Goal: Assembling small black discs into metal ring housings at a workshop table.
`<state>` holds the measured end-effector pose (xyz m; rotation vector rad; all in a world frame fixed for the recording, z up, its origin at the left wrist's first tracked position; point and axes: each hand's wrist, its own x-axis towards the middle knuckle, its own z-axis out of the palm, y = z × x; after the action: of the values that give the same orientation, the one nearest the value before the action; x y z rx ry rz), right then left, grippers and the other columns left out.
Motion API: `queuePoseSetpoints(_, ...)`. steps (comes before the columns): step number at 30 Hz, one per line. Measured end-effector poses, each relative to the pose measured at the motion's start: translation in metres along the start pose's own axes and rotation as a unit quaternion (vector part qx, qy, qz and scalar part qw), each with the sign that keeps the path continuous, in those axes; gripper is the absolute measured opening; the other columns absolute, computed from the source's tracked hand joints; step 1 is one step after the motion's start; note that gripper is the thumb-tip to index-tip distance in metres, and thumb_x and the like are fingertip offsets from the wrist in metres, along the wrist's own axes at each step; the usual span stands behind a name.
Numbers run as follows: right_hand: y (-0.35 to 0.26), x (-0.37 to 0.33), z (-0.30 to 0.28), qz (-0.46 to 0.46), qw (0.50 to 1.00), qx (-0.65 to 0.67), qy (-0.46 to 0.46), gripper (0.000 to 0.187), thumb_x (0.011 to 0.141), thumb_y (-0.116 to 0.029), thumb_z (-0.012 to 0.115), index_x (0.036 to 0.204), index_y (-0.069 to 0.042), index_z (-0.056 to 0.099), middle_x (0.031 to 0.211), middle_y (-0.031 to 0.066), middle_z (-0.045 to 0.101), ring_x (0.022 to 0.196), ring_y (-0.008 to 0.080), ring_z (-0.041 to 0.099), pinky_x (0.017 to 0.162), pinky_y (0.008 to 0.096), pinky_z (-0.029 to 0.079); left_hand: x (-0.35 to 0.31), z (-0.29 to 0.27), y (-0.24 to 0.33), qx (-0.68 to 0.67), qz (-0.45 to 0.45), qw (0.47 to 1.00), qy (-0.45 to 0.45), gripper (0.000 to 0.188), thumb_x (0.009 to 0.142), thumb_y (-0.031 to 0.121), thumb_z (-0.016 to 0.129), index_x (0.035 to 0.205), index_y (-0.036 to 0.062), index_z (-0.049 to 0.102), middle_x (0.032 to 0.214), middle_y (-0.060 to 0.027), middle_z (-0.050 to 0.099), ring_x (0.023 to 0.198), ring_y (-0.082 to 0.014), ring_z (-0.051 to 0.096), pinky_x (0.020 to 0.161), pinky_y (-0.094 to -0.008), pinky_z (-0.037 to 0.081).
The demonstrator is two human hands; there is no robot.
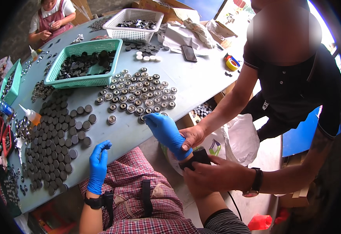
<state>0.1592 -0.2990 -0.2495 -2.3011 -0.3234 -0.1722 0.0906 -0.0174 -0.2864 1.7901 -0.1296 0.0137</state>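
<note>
My left hand [98, 165], in a blue glove, hovers in front of the table edge above my checked apron [151, 195]. Its fingers are loosely bent with nothing in them, and a black band [95, 202] circles that wrist. My right hand [164, 130], also gloved in blue, reaches to the table edge, fingers loosely extended beside the round metal parts [139, 93]; I see nothing in it. A person in a black shirt [295, 85] grips my right wrist with one hand [193, 136]. Their other hand [211, 171] is on a black box-like device [199, 157] at that wrist.
Many dark round caps [53, 156] cover the table's left side. Green baskets [116, 58] [12, 84] and a white basket [129, 36] hold parts. A glue bottle [31, 114], phone [189, 53] and tape roll [231, 62] lie about. Another person [53, 19] sits at the far left.
</note>
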Motion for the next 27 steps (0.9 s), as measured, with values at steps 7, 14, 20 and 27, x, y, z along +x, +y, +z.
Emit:
queuePoseSetpoints(7, -0.027, -0.017, -0.019, -0.101, 0.98, -0.167, 0.026, 0.016, 0.077, -0.015, 0.073, 0.085, -0.002, 0.069, 0.074, 0.0105, 0.069, 0.07, 0.0228, 0.068, 0.061, 0.0339, 0.053, 0.002, 0.005, 0.002, -0.013, 0.003, 1.0, -0.005, 0.027, 0.099, 0.002, 0.045, 0.121, -0.0017, 0.06, 0.11, -0.0082, 0.066, 0.106, -0.0154, 0.06, 0.097, -0.0303, 0.045)
queuePoseSetpoints(14, -0.105, -0.145, -0.092, -0.465, 0.306, -0.817, -0.149, 0.033, 0.068, -0.019, 0.086, 0.076, -0.001, 0.059, 0.069, 0.0081, 0.065, 0.063, 0.016, 0.066, 0.056, 0.0276, 0.054, 0.001, 0.004, 0.002, -0.02, -0.012, 1.0, -0.009, 0.028, 0.099, 0.003, 0.045, 0.122, -0.0017, 0.06, 0.111, -0.0082, 0.065, 0.106, -0.0152, 0.06, 0.097, -0.03, 0.045)
queuePoseSetpoints(20, -0.125, -0.127, -0.081, -0.44, 0.427, -0.751, -0.247, 0.03, 0.076, -0.017, 0.082, 0.087, 0.001, 0.062, 0.08, 0.0124, 0.068, 0.074, 0.0204, 0.068, 0.068, 0.0293, 0.057, -0.002, -0.004, -0.006, -0.014, -0.003, 1.0, -0.001, 0.028, 0.099, 0.003, 0.046, 0.123, -0.0016, 0.06, 0.111, -0.0082, 0.065, 0.106, -0.0155, 0.06, 0.097, -0.0303, 0.045)
queuePoseSetpoints(27, -0.121, -0.124, -0.069, -0.455, 0.431, -0.724, -0.289, 0.034, 0.08, -0.017, 0.08, 0.099, 0.005, 0.063, 0.091, 0.0186, 0.069, 0.085, 0.0259, 0.07, 0.073, 0.0314, 0.058, -0.004, -0.004, -0.006, -0.022, -0.004, 1.0, 0.002, 0.027, 0.099, 0.004, 0.046, 0.122, -0.0019, 0.06, 0.11, -0.0084, 0.066, 0.105, -0.0156, 0.06, 0.097, -0.0298, 0.045)
